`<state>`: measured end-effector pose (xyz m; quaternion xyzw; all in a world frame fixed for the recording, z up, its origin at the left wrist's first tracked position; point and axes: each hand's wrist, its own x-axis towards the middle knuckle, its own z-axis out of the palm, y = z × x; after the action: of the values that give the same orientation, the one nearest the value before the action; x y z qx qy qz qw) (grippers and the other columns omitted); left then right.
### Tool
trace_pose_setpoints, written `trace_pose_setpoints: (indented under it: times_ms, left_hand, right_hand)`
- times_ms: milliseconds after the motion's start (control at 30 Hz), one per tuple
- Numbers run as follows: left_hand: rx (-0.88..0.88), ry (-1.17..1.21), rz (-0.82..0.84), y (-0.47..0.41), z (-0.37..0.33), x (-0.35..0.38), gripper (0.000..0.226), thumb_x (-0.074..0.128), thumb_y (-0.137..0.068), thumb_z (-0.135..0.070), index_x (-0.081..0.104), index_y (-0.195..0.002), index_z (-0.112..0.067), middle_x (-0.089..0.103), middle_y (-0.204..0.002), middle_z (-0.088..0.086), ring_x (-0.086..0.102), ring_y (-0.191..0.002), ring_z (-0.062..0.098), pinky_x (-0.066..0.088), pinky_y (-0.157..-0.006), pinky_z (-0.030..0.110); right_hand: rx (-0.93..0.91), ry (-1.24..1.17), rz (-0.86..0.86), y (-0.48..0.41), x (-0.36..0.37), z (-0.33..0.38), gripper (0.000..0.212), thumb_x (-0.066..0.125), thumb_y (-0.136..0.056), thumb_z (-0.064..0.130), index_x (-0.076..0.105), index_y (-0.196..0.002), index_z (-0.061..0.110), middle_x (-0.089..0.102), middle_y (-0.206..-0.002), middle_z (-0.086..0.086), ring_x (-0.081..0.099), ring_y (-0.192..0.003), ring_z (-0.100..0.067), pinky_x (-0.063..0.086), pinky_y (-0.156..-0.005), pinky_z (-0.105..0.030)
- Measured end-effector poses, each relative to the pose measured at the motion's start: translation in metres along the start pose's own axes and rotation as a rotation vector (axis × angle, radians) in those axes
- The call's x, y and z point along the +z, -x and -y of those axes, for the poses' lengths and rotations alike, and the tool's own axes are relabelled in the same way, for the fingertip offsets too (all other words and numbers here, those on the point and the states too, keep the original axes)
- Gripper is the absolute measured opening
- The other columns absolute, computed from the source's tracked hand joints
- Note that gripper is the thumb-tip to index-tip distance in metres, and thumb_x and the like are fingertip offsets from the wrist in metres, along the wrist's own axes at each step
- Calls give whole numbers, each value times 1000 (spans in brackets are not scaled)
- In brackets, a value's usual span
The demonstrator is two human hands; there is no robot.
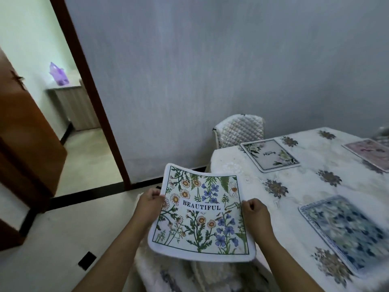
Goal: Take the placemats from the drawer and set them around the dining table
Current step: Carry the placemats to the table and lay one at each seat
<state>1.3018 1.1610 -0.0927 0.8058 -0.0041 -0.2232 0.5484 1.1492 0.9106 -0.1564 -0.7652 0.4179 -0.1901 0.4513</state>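
Surface (294, 186) at right: grey placemat (270, 154), pink placemat (368, 153), blue placemat (345, 230) lying flat.
Flowered placemat (202, 211) held in the air beside it, left hand (149, 202) and right hand (255, 211) pinching opposite side edges.

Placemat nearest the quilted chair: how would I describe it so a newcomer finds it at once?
Find the dining table with its white flowered cloth, then its far corner by the quilted chair. The placemat lying there is pale grey with dark script lettering at its centre, unlike the pink mat and the blue mat.
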Motion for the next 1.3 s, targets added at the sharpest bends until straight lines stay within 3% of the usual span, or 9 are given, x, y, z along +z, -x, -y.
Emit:
trace_pose_setpoints:
  times_ms: [233, 367, 533, 600, 700, 800, 933, 1100, 1300]
  left_hand:
    - [71, -53, 230, -69, -20, -16, 12, 53, -95, -14, 63, -101, -9, 77, -83, 15, 74, -71, 35, 61, -70, 48]
    - [127, -53, 334, -104, -31, -49, 14, 53, -94, -8, 62, -100, 0, 75, -81, 19, 72, -62, 30, 55, -50, 32]
    - [220, -135, 446, -137, -42, -64, 12, 55, -92, -4, 63, -94, 4, 73, -71, 14, 67, -46, 16, 47, -39, 20]
    - [237, -155, 498, -145, -45, -54, 11, 56, -91, -3, 64, -92, 3, 74, -73, 16, 66, -46, 15, 46, -40, 21]
    - [234, -163, 594, -157, -46, -30, 13, 56, -92, -6, 64, -96, 3, 75, -81, 19, 70, -59, 26, 53, -53, 30]
    - [194, -159, 622, -174, -43, -7, 11, 58, -93, -8, 65, -97, -2, 75, -85, 19, 72, -71, 33, 58, -64, 40]
    - [198, -236, 633, -199, -42, 25, 10, 59, -91, -10, 66, -94, -4, 76, -83, 17, 73, -73, 34, 59, -72, 48]
    - [200, -327, 653, -230, -36, 62, 13, 60, -94, -18, 64, -94, -6, 77, -81, 12, 74, -69, 28, 55, -62, 36]
    - [131, -341, 675, -272, -30, 118, 10, 60, -93, -15, 65, -93, -6, 76, -85, 17, 73, -71, 34, 58, -62, 40]
  right_hand:
    - [155, -56, -243, 20, 24, 13, 30, 54, -94, 27, 45, -68, 13, 51, -63, -5, 44, -58, -18, 34, -54, -32]
    - [209, -125, -363, 41, 63, 48, 26, 53, -93, 28, 49, -73, 12, 56, -68, -7, 49, -60, -19, 37, -55, -32]
    - [297, -179, -496, 71, 82, 61, 29, 54, -93, 31, 52, -76, 7, 59, -71, -10, 50, -61, -20, 39, -57, -32]
    - [328, -171, -543, 81, 79, 62, 27, 53, -93, 29, 50, -74, 11, 57, -69, -8, 49, -61, -19, 38, -56, -32]
    - [361, -162, -595, 80, 74, 58, 27, 54, -94, 28, 48, -72, 13, 56, -68, -7, 48, -61, -18, 38, -56, -32]
    - [395, -180, -612, 67, 72, 47, 28, 54, -94, 31, 49, -72, 13, 57, -68, -8, 50, -60, -18, 39, -56, -32]
    - [430, -195, -609, 40, 76, 22, 29, 54, -94, 29, 48, -71, 13, 55, -65, -4, 49, -60, -18, 37, -55, -32]
    - [510, -211, -588, 12, 91, -17, 28, 53, -94, 29, 49, -72, 12, 56, -67, -6, 48, -59, -18, 37, -54, -31]
    - [587, -243, -579, -18, 111, -55, 31, 56, -93, 30, 55, -78, 4, 63, -72, -14, 52, -61, -19, 42, -58, -32]
